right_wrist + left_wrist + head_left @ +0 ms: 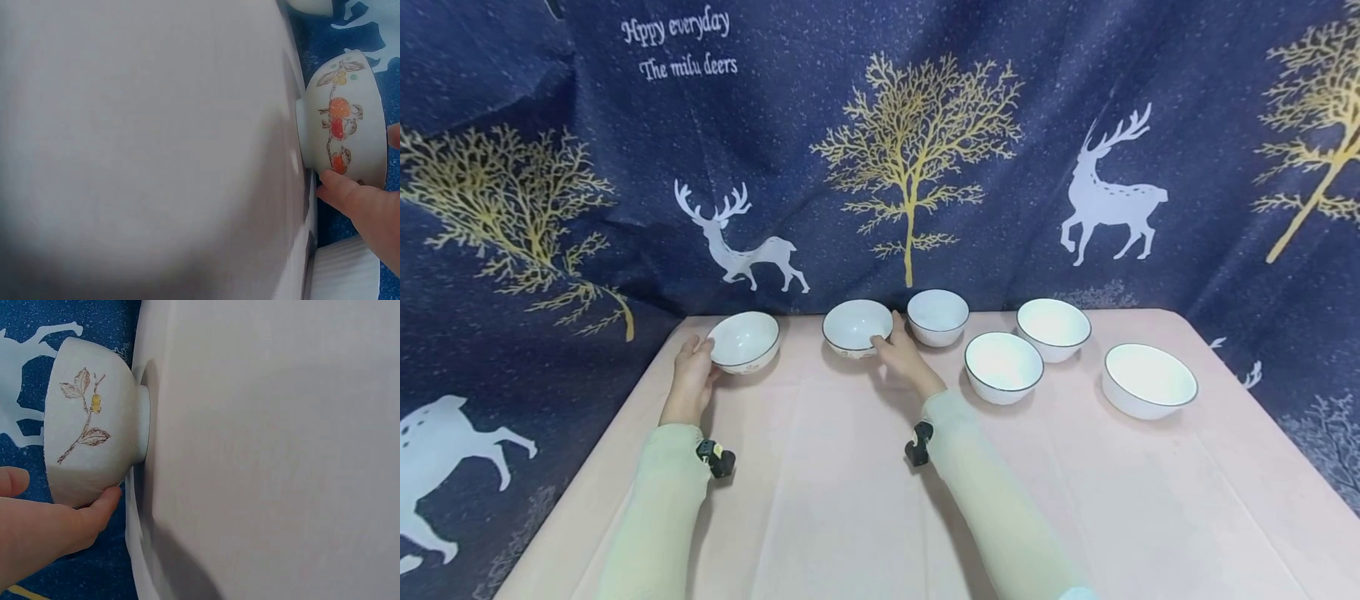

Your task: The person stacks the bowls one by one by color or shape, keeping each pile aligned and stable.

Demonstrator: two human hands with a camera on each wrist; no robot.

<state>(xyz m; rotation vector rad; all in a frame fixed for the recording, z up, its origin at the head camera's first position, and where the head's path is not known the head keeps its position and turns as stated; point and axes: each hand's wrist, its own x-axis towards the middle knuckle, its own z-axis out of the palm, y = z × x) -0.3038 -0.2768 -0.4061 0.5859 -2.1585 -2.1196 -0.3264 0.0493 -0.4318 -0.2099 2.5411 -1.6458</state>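
Observation:
At the table's back left, my left hand (pixel 692 375) grips the left side of a white bowl (pixel 745 340) with a dark rim. The left wrist view shows a brown leaf sprig with a yellow berry on this bowl (pixel 94 419), fingers under its curved wall and the thumb at the rim. My right hand (pixel 901 354) pinches the right edge of a second white bowl (pixel 856 323), thumb at the rim. Orange and red fruit decorate that bowl (pixel 344 119) in the right wrist view. Both bowls are upright, apart from each other, their insides bare.
Just right of my right hand stands a smaller white bowl (pixel 937 315). Farther right are three more dark-rimmed bowls: a front one (pixel 1003 367), a back one (pixel 1053 327) and a wide one (pixel 1150 379). A pale pink cloth (pixel 842 483) covers the table; a blue deer-print curtain (pixel 865 250) hangs behind.

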